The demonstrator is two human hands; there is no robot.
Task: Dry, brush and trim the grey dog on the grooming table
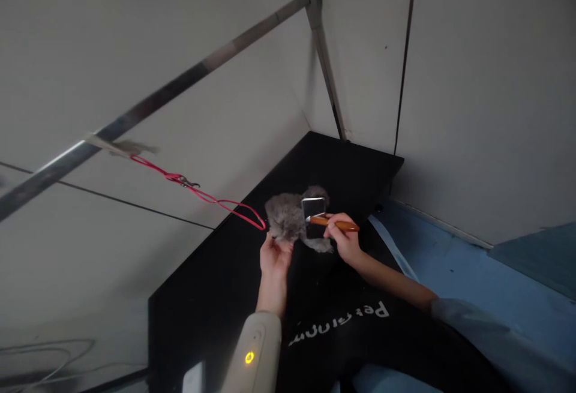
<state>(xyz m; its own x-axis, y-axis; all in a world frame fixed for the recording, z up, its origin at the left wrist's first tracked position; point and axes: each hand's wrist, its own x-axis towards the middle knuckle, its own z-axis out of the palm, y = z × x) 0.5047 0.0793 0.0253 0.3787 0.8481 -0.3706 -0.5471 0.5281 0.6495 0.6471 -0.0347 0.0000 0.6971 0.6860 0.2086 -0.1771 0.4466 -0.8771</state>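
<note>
Your right hand (345, 239) has its grip closed around the wooden handle of a slicker brush (320, 221), whose square head (314, 206) lies over the body of a small grey furry animal (284, 213). The animal is on the black tabletop (216, 279), out in front of you, and one of its paws (321, 245) stretches out just beside your right hand. Your left hand (275, 256) touches the near end of the animal, with the fingers partly hidden by fur; you cannot tell from this view whether that grip pinches the coat or only supports it. A pale device (252, 351) with a lit yellow power symbol covers part of your left forearm, and a white object, cut off by the lower edge, is near it. Above the tabletop, a metal grooming arm (202, 69) slants across, joined to an upright post (328, 75) at the far end. From it hangs a pink-red loop leash (207, 196) with a metal clip (186, 182), its open end near the animal's left side. You have on a black apron (405, 345) with white lettering, and a pale blue sleeve (477, 333) covers your right upper arm. Blue floor (436, 243) shows to the right.
</note>
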